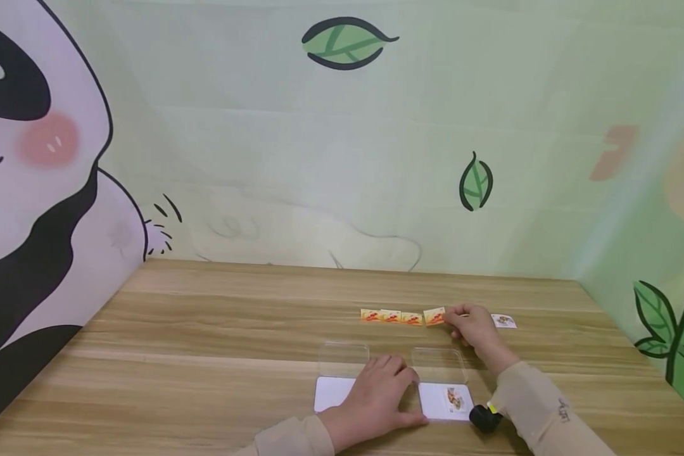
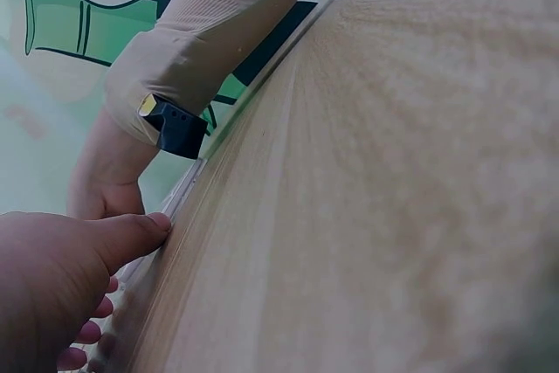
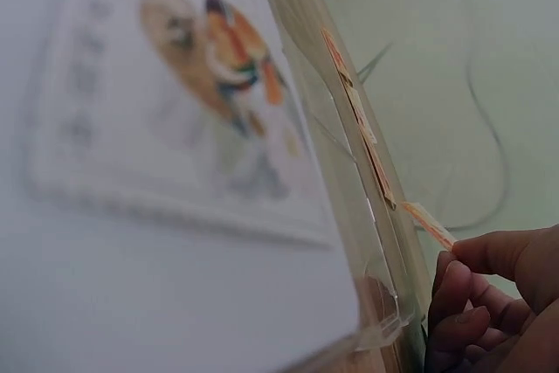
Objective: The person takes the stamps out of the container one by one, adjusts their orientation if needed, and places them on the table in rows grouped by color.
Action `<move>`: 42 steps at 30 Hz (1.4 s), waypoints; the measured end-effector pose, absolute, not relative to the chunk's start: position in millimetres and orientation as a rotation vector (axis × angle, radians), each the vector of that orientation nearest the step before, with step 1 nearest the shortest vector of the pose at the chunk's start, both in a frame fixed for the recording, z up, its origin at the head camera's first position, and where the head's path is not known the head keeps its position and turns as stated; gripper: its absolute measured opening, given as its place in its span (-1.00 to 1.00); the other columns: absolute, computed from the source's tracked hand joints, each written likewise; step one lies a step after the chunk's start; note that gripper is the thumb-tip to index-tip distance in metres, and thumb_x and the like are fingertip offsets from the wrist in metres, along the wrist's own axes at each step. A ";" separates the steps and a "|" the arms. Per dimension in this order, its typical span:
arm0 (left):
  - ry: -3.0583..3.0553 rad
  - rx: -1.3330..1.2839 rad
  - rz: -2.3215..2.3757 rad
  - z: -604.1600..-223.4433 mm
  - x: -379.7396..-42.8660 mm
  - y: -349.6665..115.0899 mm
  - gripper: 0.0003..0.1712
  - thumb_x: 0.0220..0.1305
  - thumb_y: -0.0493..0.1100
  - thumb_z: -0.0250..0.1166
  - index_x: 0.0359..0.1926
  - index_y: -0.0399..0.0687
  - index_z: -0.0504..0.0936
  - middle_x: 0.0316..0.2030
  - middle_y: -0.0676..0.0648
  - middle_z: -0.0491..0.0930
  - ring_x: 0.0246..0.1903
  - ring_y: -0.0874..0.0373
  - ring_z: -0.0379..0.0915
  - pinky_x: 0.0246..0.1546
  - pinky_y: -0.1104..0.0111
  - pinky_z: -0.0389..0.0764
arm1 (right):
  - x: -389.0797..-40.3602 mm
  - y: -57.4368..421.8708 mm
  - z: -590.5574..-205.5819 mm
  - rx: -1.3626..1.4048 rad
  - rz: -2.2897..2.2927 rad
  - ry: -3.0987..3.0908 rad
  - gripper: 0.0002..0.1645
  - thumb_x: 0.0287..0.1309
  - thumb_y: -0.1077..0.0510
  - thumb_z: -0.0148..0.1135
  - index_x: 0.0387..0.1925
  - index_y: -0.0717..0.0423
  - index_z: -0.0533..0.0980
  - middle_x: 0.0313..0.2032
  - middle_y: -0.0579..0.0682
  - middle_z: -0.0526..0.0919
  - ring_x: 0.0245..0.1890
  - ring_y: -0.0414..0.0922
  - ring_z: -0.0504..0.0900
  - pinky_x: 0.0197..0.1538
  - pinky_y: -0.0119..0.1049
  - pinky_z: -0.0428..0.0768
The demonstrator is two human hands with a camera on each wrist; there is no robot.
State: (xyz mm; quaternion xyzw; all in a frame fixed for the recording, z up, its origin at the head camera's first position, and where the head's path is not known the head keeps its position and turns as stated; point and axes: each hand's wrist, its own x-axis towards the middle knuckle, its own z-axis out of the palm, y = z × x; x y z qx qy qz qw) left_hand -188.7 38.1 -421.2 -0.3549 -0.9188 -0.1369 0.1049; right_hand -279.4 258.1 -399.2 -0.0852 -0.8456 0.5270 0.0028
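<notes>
My right hand (image 1: 479,332) pinches the edge of an orange-and-yellow stamp (image 1: 434,316) between thumb and fingertips, at the right end of a row of similar stamps (image 1: 391,316). In the right wrist view that stamp (image 3: 430,223) is tilted at the fingertips. My left hand (image 1: 373,399) rests over two white flat cases, its thumb (image 2: 135,238) along the near edge. The left case (image 1: 332,392) is partly hidden under the hand. On the right case (image 1: 431,402) lies a white stamp with a colourful figure (image 1: 455,399), large and blurred in the right wrist view.
Clear plastic lids (image 1: 344,359) stand out behind the white cases. Another pale stamp (image 1: 504,321) lies on the wooden table (image 1: 205,342), right of my right hand. A black wrist camera (image 1: 484,418) sits at the right sleeve. A printed wall cloth rises behind the table.
</notes>
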 end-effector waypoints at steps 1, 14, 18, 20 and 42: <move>-2.706 -1.047 -0.404 -421.3 -188.7 38.0 -0.43 0.00 0.37 0.35 -0.11 0.13 0.56 -0.18 0.14 0.45 -0.08 0.23 0.35 0.06 0.32 0.42 | -279.6 258.2 -399.3 -0.264 1.653 -2.651 -0.80 0.22 0.26 0.17 -0.24 0.39 0.46 -0.58 -0.16 0.55 -0.69 -0.31 0.40 -0.64 -0.47 0.31; -2.709 -1.046 -0.398 -421.0 -188.5 38.0 -0.43 0.00 0.38 0.34 -0.10 0.13 0.56 -0.17 0.14 0.45 -0.07 0.24 0.35 0.06 0.33 0.42 | -282.7 259.6 -403.4 -0.275 1.610 -2.685 -0.79 0.19 0.25 0.16 -0.24 0.38 0.45 -0.60 -0.19 0.58 -0.68 -0.31 0.42 -0.62 -0.46 0.34; -2.711 -1.045 -0.396 -420.7 -188.1 37.6 -0.42 0.00 0.38 0.34 -0.11 0.13 0.57 -0.17 0.14 0.45 -0.07 0.24 0.36 0.05 0.33 0.43 | -282.0 259.4 -403.4 -0.289 1.587 -2.699 -0.78 0.19 0.25 0.18 -0.23 0.38 0.47 -0.61 -0.19 0.58 -0.68 -0.30 0.42 -0.62 -0.45 0.34; -2.712 -1.044 -0.393 -420.5 -188.0 37.6 -0.42 0.00 0.38 0.34 -0.11 0.13 0.57 -0.17 0.14 0.45 -0.07 0.24 0.36 0.06 0.33 0.43 | -281.8 259.2 -403.2 -0.292 1.578 -2.706 -0.78 0.20 0.24 0.18 -0.23 0.39 0.48 -0.61 -0.19 0.57 -0.68 -0.30 0.41 -0.62 -0.44 0.34; -2.728 -1.053 -0.396 -421.2 -189.5 38.3 -0.42 0.02 0.38 0.33 -0.09 0.13 0.57 -0.14 0.13 0.46 -0.04 0.23 0.36 0.09 0.31 0.43 | -282.6 256.2 -402.1 -0.300 1.604 -2.708 -0.80 0.22 0.22 0.19 -0.27 0.34 0.46 -0.64 -0.20 0.59 -0.70 -0.32 0.42 -0.64 -0.49 0.35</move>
